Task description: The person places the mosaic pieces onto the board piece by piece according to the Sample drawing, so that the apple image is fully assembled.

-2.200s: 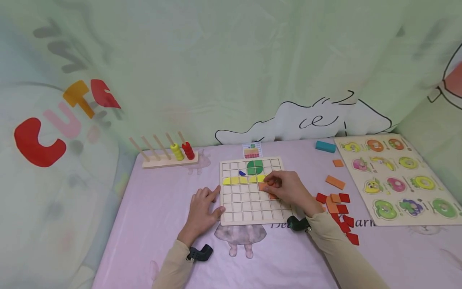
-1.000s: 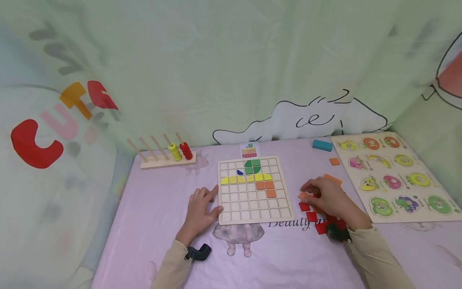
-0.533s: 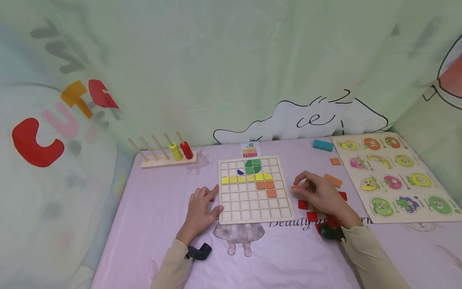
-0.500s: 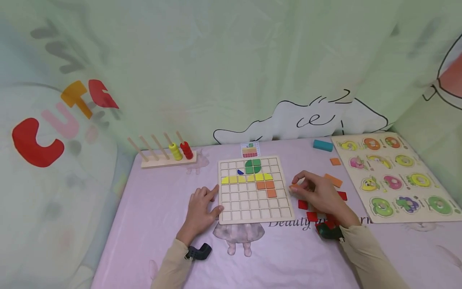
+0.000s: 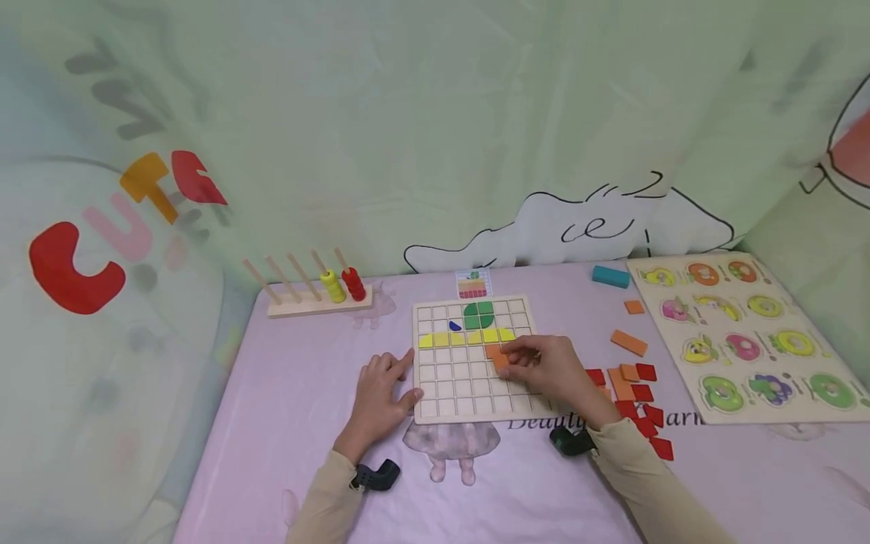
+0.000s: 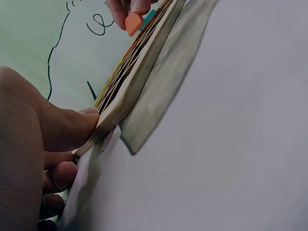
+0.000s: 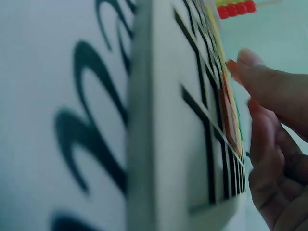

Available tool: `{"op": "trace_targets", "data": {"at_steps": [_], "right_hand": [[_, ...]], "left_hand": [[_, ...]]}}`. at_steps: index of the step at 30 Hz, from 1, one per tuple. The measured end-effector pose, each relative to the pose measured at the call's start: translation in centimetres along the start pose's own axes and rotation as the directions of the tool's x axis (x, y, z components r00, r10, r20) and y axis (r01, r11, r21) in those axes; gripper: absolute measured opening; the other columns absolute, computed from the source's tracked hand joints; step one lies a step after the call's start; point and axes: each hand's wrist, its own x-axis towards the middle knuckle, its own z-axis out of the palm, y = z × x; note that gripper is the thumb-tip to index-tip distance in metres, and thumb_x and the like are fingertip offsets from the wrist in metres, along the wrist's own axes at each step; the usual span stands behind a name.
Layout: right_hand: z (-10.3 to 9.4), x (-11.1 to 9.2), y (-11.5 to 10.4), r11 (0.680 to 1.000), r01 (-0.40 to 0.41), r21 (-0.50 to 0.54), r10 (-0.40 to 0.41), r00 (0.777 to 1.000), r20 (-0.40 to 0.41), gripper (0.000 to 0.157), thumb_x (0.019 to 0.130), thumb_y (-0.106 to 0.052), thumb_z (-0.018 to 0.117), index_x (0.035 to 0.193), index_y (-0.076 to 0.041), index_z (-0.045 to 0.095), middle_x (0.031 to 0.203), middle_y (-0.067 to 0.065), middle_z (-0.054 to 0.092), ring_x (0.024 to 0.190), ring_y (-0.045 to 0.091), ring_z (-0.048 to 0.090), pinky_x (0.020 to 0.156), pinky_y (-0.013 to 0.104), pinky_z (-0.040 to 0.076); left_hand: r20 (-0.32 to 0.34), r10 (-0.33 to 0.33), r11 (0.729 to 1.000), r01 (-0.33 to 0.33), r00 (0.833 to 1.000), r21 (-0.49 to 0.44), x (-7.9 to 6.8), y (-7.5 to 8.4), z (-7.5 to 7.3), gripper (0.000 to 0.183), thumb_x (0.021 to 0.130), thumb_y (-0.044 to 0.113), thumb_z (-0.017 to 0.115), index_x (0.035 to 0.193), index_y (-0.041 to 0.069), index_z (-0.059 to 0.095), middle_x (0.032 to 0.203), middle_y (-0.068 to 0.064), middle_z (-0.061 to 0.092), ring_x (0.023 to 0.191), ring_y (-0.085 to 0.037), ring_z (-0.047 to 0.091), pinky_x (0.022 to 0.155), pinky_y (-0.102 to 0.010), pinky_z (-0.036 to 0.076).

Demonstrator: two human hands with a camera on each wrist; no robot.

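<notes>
- The step in hand looks like the setting of an orange tile (image 5: 501,358) into the grid board (image 5: 448,385): the right hand (image 5: 547,370) is over the board's right half with the tile at its fingertips, just below the yellow row (image 5: 465,338).
- The right fingers (image 7: 269,84) are drawn together in a pinch on the tile; in the left wrist view the tile's corner (image 6: 133,23) pokes out below the fingertips, just above the board's surface. Whether it already touches a cell I cannot tell.
- By my judgement the next move calls for squaring the tile with an open cell beside the orange piece already under the fingers, lowering it flat, then letting the pinch go without nudging its neighbours.
- The left hand (image 5: 381,393) lies flat on the tabletop (image 5: 299,393), fingers (image 6: 62,175) loosely spread, thumb and fingertips pressed against the board's left edge; it steadies the board, grasping nothing.
- To the right of the right hand, well clear of the fingers, lie loose red and orange tiles (image 5: 635,393).
- Beyond the fingers, past the board's far edge, stands a small pattern card (image 5: 473,285).
</notes>
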Motion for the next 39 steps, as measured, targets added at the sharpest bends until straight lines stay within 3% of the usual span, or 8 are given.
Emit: {"op": "trace_targets", "data": {"at_steps": [7,16,25,28,32,36,39], "right_hand": [[0.6,-0.2,-0.6,0.992,0.006,-0.125,-0.003,1.0,0.022,0.038,0.079,-0.015,0.094,0.114,-0.008,0.081,0.089,0.0,0.067,0.082,0.017,0.056,0.069,0.022,0.049],[0.5,-0.1,-1.0,0.99,0.028,-0.141,-0.026,1.0,0.016,0.021,0.084,-0.017,0.09,0.103,-0.009,0.084,0.085,0.0,0.066,0.079,0.017,0.055,0.068,0.024,0.048],[0.6,-0.1,-1.3,0.979,0.045,-0.198,-0.044,0.999,0.007,0.023,0.084,-0.018,0.091,0.103,-0.008,0.084,0.089,0.001,0.068,0.08,0.016,0.056,0.07,0.025,0.049],[-0.6,-0.3,-0.8,0.981,0.058,-0.184,-0.061,0.998,-0.011,0.024,0.085,-0.016,0.09,0.106,-0.007,0.083,0.088,0.002,0.069,0.079,0.017,0.056,0.069,0.026,0.047],[-3.9,-1.6,0.9,0.981,-0.008,-0.191,0.001,0.999,-0.04,0.029,0.086,-0.017,0.088,0.111,-0.006,0.081,0.093,0.005,0.068,0.083,0.019,0.056,0.066,0.025,0.045],[-7.5,-3.7,3.0,0.971,-0.063,-0.232,0.067,0.998,0.008,0.036,0.083,-0.021,0.091,0.113,-0.006,0.079,0.098,0.007,0.068,0.087,0.021,0.058,0.065,0.025,0.048],[-9.1,-5.2,4.4,0.964,-0.066,-0.256,0.084,0.994,0.063,0.039,0.081,-0.023,0.092,0.113,-0.005,0.078,0.095,0.005,0.067,0.087,0.021,0.057,0.063,0.024,0.049]], "left_hand": [[-0.003,0.016,1.0,-0.016,1.0,-0.011,0.0,0.1,0.2,0.067,0.087,0.025,0.078,0.149,0.005,0.061,0.091,0.001,0.054,0.088,-0.016,0.041,0.082,-0.035,0.031],[0.0,0.003,1.0,-0.003,1.0,-0.012,0.0,0.2,0.1,0.066,0.088,0.023,0.078,0.149,0.005,0.061,0.092,0.001,0.054,0.088,-0.014,0.039,0.083,-0.035,0.031],[-0.006,0.007,1.0,-0.007,1.0,-0.011,-0.1,0.2,0.2,0.067,0.087,0.023,0.078,0.149,0.005,0.061,0.092,0.001,0.053,0.088,-0.016,0.039,0.082,-0.035,0.03],[-0.011,0.019,1.0,-0.019,1.0,-0.014,-0.1,0.2,0.1,0.066,0.088,0.023,0.078,0.149,0.004,0.061,0.092,0.0,0.053,0.088,-0.016,0.039,0.082,-0.034,0.03],[-0.004,0.016,1.0,-0.016,1.0,-0.012,-0.2,0.2,0.1,0.066,0.088,0.024,0.078,0.149,0.004,0.061,0.092,0.001,0.053,0.088,-0.015,0.039,0.082,-0.034,0.03],[0.006,-0.007,1.0,0.007,1.0,-0.017,-0.1,0.2,0.0,0.067,0.087,0.023,0.078,0.15,0.005,0.06,0.092,0.001,0.052,0.088,-0.015,0.039,0.083,-0.035,0.03],[0.008,-0.017,1.0,0.017,1.0,-0.022,-0.1,0.2,-0.1,0.068,0.087,0.023,0.078,0.15,0.006,0.06,0.092,0.001,0.052,0.089,-0.016,0.039,0.083,-0.035,0.03]]}}
